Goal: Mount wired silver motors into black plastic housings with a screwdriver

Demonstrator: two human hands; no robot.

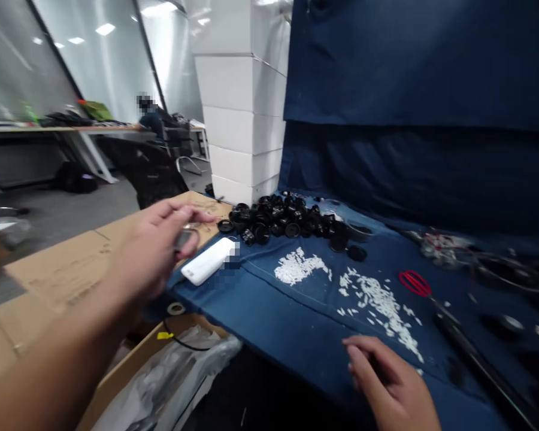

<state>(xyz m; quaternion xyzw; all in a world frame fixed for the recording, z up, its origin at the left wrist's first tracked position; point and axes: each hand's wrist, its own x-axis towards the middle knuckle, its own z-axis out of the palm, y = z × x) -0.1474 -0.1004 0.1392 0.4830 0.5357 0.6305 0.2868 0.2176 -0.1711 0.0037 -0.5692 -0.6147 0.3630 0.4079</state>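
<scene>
My left hand (161, 245) is raised over the table's left edge, its fingers pinched round a small dark ring-like part (186, 236), blurred by motion. Just beyond it lies a white oblong device (206, 261) on the blue cloth (269, 311). My right hand (386, 383) rests near the front edge of the cloth with its fingers curled down; whether it holds anything is hidden. A pile of black round parts (287, 221) sits at the back. Two patches of small white pieces (368, 296) lie in the middle.
Red-handled scissors (415, 282) and dark tools lie to the right. Flattened cardboard (49, 269) and an open box with plastic wrap (170, 371) are on the left. White stacked blocks (242, 120) stand behind. A person sits at a far desk (150, 120).
</scene>
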